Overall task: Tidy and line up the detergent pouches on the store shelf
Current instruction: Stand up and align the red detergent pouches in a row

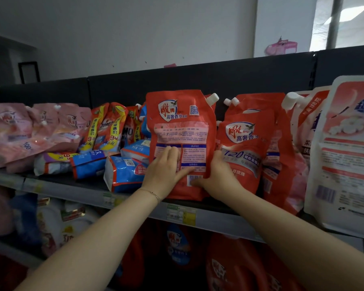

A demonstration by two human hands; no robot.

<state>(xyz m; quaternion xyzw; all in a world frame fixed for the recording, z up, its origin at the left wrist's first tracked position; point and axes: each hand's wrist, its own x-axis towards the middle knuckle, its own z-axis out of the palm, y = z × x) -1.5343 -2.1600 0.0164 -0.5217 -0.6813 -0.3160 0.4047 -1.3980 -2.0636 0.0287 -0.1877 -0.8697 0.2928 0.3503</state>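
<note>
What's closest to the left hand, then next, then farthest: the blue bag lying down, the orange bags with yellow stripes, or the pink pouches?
From the left hand on the red pouch:
1. Blue bag, lying just left of it.
2. Orange bags with yellow stripes, standing farther left.
3. Pink pouches, at the far left end.

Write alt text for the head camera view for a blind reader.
A red detergent pouch stands upright on a shelf, back label outward; the left hand lies flat on it, the right hand grips its right edge. More red pouches stand to its right; blue bags lie toppled to its left.
</note>
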